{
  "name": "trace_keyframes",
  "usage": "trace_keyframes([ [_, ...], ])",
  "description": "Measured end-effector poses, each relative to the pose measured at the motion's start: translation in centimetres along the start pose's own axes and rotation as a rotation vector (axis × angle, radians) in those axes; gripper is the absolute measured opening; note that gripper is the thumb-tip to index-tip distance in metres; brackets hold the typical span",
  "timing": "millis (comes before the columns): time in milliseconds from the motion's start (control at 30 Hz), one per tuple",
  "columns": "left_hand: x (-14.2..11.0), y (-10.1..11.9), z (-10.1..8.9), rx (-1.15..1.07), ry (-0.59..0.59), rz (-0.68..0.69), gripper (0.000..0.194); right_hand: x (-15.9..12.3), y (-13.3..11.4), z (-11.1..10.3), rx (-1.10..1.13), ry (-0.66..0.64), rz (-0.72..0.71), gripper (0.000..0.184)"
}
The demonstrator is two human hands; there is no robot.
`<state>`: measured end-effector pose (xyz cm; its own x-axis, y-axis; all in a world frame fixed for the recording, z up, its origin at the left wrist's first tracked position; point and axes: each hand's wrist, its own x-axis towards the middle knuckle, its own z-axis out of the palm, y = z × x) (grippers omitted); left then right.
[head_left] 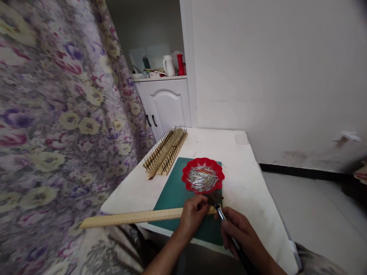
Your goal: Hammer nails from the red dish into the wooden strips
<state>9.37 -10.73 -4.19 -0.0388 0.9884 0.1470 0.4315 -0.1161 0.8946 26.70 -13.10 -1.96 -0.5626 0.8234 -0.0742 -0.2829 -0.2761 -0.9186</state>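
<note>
My right hand [241, 229] is wrapped round the handle of a hammer [220, 212] with a silver neck and a dark head. The head is close to the fingertips of my left hand [193, 214], which are pinched together over a pale wooden strip [137, 217]. Whatever those fingertips hold is hidden. Rows of small dark dots or holes run along the strip, which lies across a green mat [170, 193] and sticks out past the table edge on the left. Just beyond my hands, a red scalloped dish [186, 165] holds a heap of silver nails [202, 178].
Wooden strips [164, 152] bristling with upright nails lie at the back left of the white table [241, 179]. A floral curtain [71, 126] hangs to the left. Behind are a white cabinet [168, 103], a white jug [168, 65] and a red bottle-shaped item [180, 64].
</note>
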Motion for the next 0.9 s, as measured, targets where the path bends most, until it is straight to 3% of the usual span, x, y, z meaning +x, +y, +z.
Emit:
trace_keyframes([
  [200, -0.2, 0.6, -1.2, 0.153, -0.064, 0.104, 0.006, -0.9, -1.7, -1.3, 0.023, 0.101, -0.028, 0.029],
  [300, -0.8, 0.5, -2.5, 0.295, -0.092, 0.202, 0.016, -1.1, -2.1, -2.6, 0.035, 0.145, -0.050, 0.029],
  [433, -1.7, -0.2, -3.3, 0.406, -0.121, 0.216, 0.020, -1.0, -2.0, -3.8, 0.057, 0.158, -0.087, 0.033],
  [733, -0.4, -0.3, -0.8, 0.492, -0.096, 0.245, 0.017, -1.1, -2.1, -3.6, 0.057, 0.147, -0.111, 0.031],
  [900, -1.0, 0.2, -1.3, 0.522, -0.094, 0.295, 0.015, -1.4, -2.2, -3.1, 0.060, 0.159, -0.088, 0.030],
])
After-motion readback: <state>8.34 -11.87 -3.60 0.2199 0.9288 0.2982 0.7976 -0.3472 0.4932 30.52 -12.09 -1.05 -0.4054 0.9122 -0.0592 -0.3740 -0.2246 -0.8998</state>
